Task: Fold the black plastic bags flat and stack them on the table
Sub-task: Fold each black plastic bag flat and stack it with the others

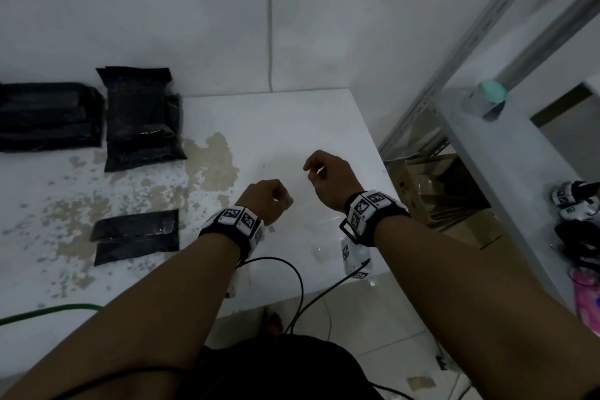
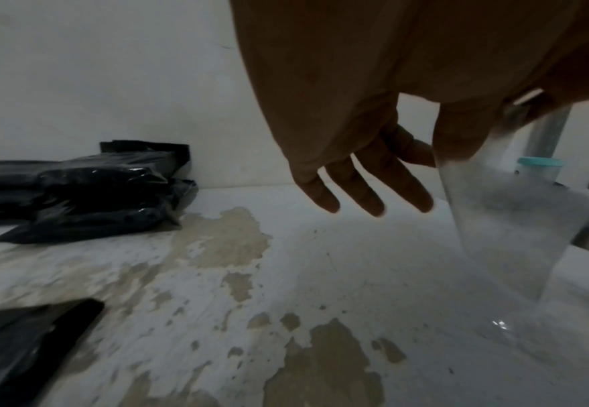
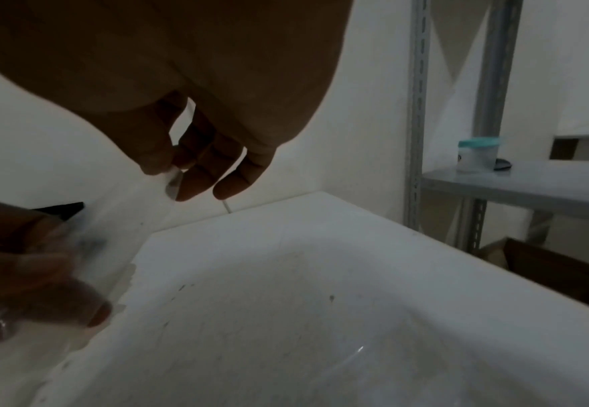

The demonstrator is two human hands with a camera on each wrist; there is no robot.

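Both hands hold one clear plastic sheet (image 2: 515, 220) above the table (image 1: 292, 127), near its 3 o'clock edge. Left hand (image 1: 266, 201) pinches one top edge between thumb and forefinger, other fingers (image 2: 372, 192) hanging loose. Right hand (image 1: 328, 178) pinches the other edge. The sheet is transparent, almost invisible from the head camera.

Black plastic bags: folded stack (image 1: 139, 120) at 10 o'clock against the wall, a second dark bundle (image 1: 48, 117) at 9 o'clock, a single folded bag (image 1: 136, 237) at 8 o'clock just beside the left wrist.

Handling judgement: film looks thin, light, limp, slippery; probably clings and billows. Best held by corners or top edge, kept taut between both hands.
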